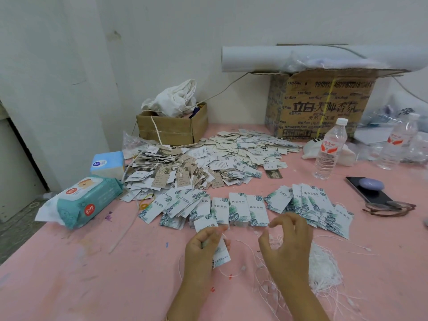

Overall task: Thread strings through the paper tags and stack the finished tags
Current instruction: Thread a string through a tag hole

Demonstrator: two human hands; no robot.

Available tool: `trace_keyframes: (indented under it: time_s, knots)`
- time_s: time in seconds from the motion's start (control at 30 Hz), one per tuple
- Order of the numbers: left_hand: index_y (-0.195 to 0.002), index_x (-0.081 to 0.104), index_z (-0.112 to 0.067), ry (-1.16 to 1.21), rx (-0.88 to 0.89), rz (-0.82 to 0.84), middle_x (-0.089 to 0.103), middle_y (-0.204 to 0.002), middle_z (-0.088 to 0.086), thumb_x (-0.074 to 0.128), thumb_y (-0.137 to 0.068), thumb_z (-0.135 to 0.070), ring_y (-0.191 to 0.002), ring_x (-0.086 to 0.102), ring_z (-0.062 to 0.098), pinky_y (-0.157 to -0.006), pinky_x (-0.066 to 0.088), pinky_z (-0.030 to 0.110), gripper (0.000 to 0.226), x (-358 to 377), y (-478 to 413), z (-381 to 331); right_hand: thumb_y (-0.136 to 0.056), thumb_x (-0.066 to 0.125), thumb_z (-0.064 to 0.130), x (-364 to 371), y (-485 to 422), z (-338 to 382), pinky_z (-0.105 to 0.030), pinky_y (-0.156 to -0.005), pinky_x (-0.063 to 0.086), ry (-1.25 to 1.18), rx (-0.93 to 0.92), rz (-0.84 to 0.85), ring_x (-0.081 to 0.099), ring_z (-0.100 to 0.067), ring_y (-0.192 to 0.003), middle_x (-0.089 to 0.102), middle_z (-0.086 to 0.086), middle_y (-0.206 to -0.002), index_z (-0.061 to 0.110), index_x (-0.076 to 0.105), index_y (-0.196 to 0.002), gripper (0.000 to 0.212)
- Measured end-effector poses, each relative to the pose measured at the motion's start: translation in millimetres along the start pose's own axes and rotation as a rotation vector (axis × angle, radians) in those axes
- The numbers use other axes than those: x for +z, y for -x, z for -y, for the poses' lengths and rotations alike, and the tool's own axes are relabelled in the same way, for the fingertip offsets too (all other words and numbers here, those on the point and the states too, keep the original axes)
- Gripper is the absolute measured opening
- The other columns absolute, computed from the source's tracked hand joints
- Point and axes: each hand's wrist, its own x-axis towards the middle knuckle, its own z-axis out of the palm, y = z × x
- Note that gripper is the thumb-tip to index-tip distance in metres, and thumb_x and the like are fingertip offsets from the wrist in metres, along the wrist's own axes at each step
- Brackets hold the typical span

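My left hand [205, 244] grips a white paper tag [221, 253] with a green leaf print, held just above the pink table. A thin white string [240, 244] runs from the tag toward my right hand [288, 246], whose thumb and fingers are curled as if pinching it; the contact is too fine to see. A bundle of loose white strings [324, 267] lies right of that hand. Rows of leaf-print tags [240, 208] are spread just beyond both hands. A big heap of strung tags [190, 167] sits farther back.
A wet-wipes pack [85, 200] and a blue tissue box [107, 164] lie at the left. A small open carton [172, 128] and a large printed carton [322, 105] stand at the back. Two water bottles [331, 149], a phone [370, 191] and glasses [391, 208] are on the right.
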Motion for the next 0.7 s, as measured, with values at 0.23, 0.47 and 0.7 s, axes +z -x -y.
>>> trace_keyframes:
  time_s: [0.23, 0.47, 0.7]
  knots:
    - [-0.078, 0.076, -0.012, -0.235, 0.075, 0.025, 0.077, -0.088, 0.001, 0.078, -0.073, -0.019, -0.063, 0.07, 0.016, -0.041, 0.054, 0.028, 0.008, 3.6, 2.4, 5.9, -0.074, 0.065, 0.043, 4.3, 6.4, 15.1, -0.024, -0.069, 0.046, -0.527, 0.179, 0.611, 0.059, -0.007, -0.074, 0.064, 0.009, -0.08, 0.028, 0.061, -0.074, 0.016]
    - [-0.073, 0.078, -0.018, -0.263, 0.143, 0.011, 0.077, -0.09, -0.001, 0.077, -0.069, -0.022, -0.06, 0.069, 0.012, -0.04, 0.05, 0.023, 0.005, 3.4, 2.1, 5.7, -0.081, 0.074, 0.014, 11.9, 14.1, 16.5, -0.033, -0.064, 0.053, -0.645, 0.275, 0.591, 0.061, -0.02, -0.072, 0.065, 0.002, -0.079, 0.02, 0.062, -0.073, 0.015]
    - [-0.072, 0.077, -0.017, -0.325, 0.158, 0.058, 0.076, -0.09, -0.007, 0.075, -0.08, -0.008, -0.057, 0.066, 0.01, -0.042, 0.051, 0.024, 0.012, 4.3, 3.2, 7.1, -0.088, 0.065, 0.014, 11.5, 9.8, 12.1, -0.029, -0.062, 0.05, -0.768, 0.336, 0.55, 0.061, -0.019, -0.064, 0.065, -0.008, -0.065, 0.008, 0.056, -0.079, 0.014]
